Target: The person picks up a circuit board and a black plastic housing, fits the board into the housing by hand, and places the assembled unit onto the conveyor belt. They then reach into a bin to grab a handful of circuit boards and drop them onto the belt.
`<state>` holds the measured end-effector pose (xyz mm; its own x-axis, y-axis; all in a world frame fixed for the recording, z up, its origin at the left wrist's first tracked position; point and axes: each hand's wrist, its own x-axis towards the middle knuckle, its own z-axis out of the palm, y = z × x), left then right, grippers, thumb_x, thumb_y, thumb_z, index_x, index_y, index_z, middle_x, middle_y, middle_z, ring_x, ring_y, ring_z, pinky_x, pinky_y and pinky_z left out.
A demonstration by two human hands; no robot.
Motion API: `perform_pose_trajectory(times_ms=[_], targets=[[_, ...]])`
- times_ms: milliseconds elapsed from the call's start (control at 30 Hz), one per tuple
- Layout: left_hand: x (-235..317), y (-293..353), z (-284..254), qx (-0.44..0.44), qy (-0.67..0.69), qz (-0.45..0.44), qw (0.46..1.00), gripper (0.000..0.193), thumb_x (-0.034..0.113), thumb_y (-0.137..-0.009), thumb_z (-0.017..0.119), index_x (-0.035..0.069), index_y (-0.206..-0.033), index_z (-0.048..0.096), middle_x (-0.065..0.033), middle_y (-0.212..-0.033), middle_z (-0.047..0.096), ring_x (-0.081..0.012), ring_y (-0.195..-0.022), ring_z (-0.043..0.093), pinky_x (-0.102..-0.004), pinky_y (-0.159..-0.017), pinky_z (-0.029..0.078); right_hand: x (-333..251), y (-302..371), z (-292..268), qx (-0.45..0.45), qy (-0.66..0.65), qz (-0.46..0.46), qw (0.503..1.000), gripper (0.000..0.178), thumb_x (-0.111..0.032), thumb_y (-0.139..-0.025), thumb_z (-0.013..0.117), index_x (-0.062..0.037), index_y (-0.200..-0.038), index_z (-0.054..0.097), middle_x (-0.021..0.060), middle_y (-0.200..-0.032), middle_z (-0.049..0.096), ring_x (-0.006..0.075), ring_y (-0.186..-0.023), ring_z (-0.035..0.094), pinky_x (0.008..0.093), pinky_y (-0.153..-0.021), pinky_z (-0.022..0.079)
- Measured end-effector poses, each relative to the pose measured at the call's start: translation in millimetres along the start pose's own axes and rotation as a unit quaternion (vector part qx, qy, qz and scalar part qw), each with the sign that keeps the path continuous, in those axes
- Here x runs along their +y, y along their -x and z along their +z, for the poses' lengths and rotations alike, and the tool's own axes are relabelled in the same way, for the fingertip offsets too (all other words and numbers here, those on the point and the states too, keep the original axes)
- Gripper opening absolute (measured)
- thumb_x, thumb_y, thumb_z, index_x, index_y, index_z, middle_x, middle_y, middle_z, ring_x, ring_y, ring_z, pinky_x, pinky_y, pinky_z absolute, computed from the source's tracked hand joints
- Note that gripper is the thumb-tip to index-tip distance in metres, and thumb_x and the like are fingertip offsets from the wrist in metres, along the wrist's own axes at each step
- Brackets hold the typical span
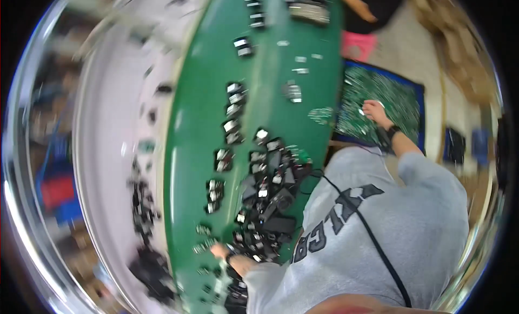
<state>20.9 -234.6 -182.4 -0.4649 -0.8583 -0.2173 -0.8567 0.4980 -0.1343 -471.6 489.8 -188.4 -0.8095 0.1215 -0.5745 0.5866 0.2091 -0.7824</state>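
Note:
My left hand (219, 251) is low over the green tabletop (189, 146), its fingertips at a small pale-and-green piece (204, 245) that looks like a circuit board. Blur hides whether those fingers grip it. Off to the right, my right hand (377, 113) is over a blue-rimmed bin (420, 106) filled with green circuit boards (357, 87). Its fingers are curled together, with small white spots beside them; what they hold is not clear. Between my hands lies a heap of black box-shaped parts (281, 200), some with white faces.
Pairs of black-and-white blocks (231, 131) form a line along the table. A few loose boards (320, 115) lie near the bin. Beyond the far edge, a pale surface carries black parts (143, 206) and a black bag (151, 273). Another person's arm (357, 5) shows at the top.

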Motion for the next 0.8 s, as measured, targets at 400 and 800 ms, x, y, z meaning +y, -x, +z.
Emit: perform_pose_trajectory(times_ms=[400,800], targets=[[566.6,195.7,-179.2,-0.506,0.408,0.428,0.628,0.048,0.021,-0.098,0.054,0.005,-0.141,0.040,-0.0136,-0.131,0.052,-0.0179,-0.114,0.055,-0.0295,-0.086,0.047,122.8,-28.6,-100.9,0.271,0.397,0.037,0.876,0.087,-0.065,-0.077,0.062,-0.0215,-0.147,0.033,0.0347,-0.140,0.034,0.0557,-0.122,0.038,0.0575,-0.102,0.035],[832.6,245.5,78.0,-0.265,0.308,0.465,0.787,0.065,0.044,-0.095,0.047,0.007,-0.146,0.031,-0.0412,-0.143,0.024,-0.0525,-0.136,0.020,-0.0527,-0.111,0.022,75.9,-188.4,-85.8,0.235,0.546,-0.034,0.803,0.072,-0.066,-0.083,0.051,-0.0328,-0.145,0.036,0.0160,-0.152,0.028,0.0431,-0.139,0.022,0.0709,-0.102,0.024]])
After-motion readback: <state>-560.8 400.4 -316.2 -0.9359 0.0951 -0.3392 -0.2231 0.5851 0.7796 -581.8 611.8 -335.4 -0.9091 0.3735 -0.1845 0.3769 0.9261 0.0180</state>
